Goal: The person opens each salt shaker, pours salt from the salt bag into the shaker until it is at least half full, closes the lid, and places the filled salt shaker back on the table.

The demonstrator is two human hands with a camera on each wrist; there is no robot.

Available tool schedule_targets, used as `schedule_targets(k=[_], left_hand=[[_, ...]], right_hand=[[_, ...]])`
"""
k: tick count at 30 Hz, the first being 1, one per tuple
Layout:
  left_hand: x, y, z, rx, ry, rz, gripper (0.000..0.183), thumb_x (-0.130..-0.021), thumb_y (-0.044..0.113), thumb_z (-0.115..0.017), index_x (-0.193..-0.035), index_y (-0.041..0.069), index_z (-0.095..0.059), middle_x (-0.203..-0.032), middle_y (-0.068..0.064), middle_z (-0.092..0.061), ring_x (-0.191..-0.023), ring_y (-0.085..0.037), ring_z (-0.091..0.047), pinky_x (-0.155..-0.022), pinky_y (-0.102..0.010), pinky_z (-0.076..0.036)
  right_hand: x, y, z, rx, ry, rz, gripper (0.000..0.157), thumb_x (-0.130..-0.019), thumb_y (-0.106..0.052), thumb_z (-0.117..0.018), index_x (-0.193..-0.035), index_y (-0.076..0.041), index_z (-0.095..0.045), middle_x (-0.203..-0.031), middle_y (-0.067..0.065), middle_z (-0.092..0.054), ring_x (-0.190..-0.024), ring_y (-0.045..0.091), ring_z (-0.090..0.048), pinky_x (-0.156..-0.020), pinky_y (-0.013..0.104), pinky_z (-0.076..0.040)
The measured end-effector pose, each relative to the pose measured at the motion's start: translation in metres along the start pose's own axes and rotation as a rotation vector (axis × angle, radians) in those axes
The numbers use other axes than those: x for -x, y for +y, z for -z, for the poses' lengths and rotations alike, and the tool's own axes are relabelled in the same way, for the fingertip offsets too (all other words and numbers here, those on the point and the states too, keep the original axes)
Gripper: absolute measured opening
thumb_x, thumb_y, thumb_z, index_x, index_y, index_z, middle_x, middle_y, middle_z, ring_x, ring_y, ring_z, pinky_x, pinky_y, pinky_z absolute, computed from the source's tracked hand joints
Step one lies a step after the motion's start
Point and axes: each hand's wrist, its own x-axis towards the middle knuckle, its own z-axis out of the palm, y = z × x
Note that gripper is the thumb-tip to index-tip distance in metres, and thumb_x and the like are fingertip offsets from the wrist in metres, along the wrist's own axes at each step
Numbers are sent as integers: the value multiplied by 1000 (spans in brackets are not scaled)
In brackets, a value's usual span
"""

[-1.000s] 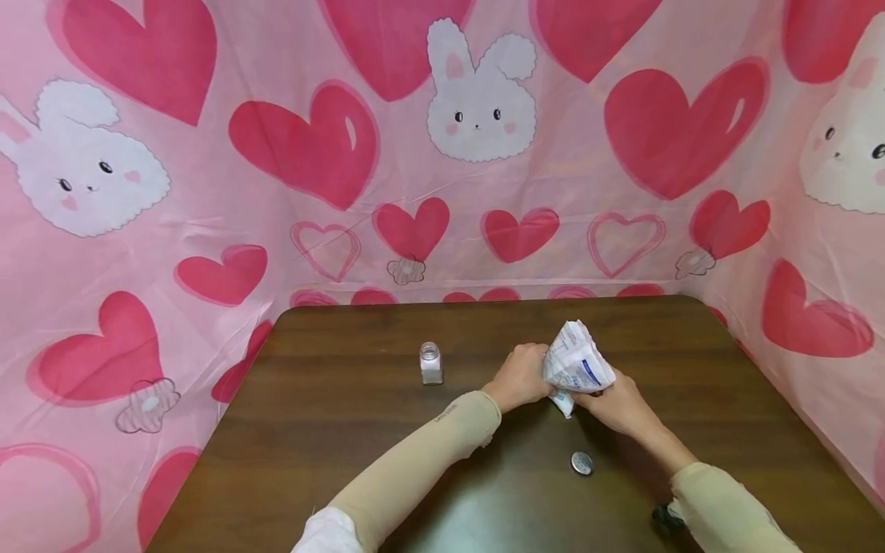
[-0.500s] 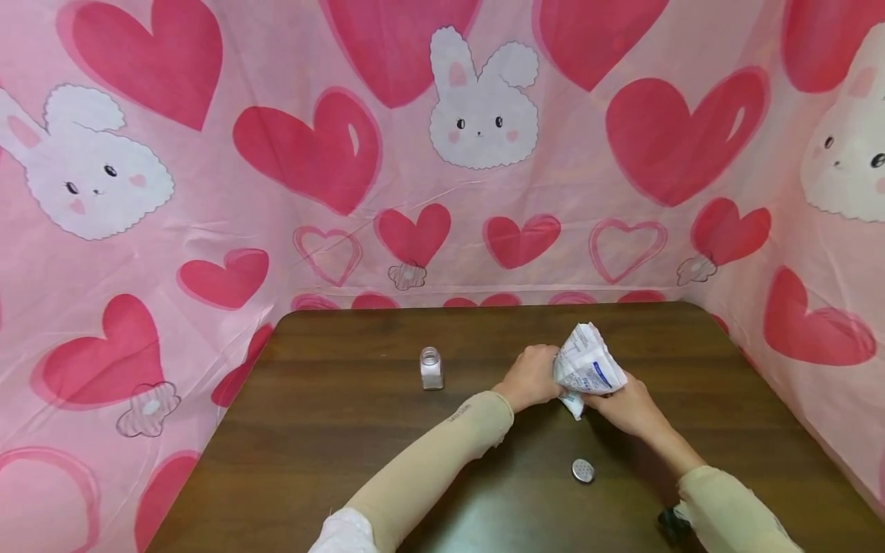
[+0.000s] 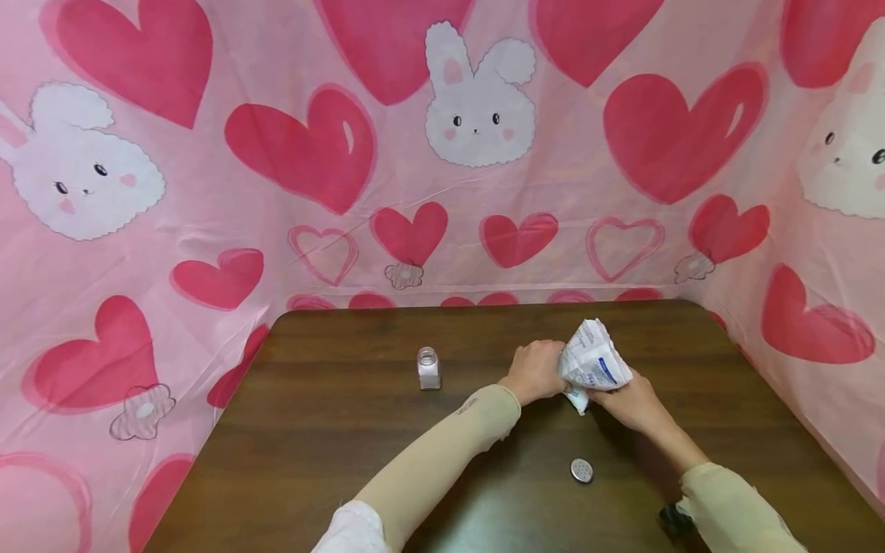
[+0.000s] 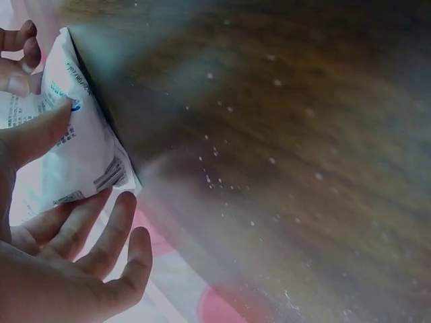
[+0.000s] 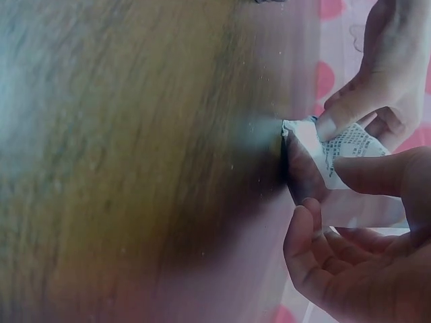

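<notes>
Both hands hold a white printed plastic bag (image 3: 596, 361) at the right of the table, its lower corner pointing down at the wood. My left hand (image 3: 538, 372) grips its left side; in the left wrist view the thumb (image 4: 44, 134) presses on the printed face and the fingers reach below. On the other side my right hand (image 3: 632, 401) pinches the bag, thumb (image 5: 370, 175) on top and fingers curled underneath. A small glass shaker jar (image 3: 429, 370) with white contents stands uncapped, left of the hands. Its perforated metal lid (image 3: 581, 470) lies nearer the front.
White specks (image 4: 209, 178) are scattered over the brown wooden table (image 3: 332, 430). Pink cloth (image 3: 442, 184) printed with hearts and rabbits rises behind the table and along both sides. A dark object (image 3: 674, 521) shows beside the right sleeve.
Both hands and the bag have shifted a little to the right, still gripping it the same way. The jar and the lid stay in place; the head view shifts slightly.
</notes>
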Motion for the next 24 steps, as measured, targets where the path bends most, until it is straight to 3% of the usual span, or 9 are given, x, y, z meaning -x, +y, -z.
schedule_targets(k=[16,24], left_hand=[[-7,7,-1,-2,-6,3,38,-77,38,-94,-104,23,-72,-98,10,-71,-94,-10,-67,-76,-35,-51],[-4,6,-2,22,-5,8,38,-81,39,-92,-109,22,-73,-101,8,-71,-97,-11,-67,-77,-36,-53]], right_hand=[[0,10,2,22,-5,12,56,-86,-17,-85,-123,17,-59,-116,38,-65,-107,56,-64,-85,65,-51],[15,2,5,-26,11,-58,46,-90,-17,-84,-119,10,-60,-98,18,-71,-85,29,-63,-70,42,-50]])
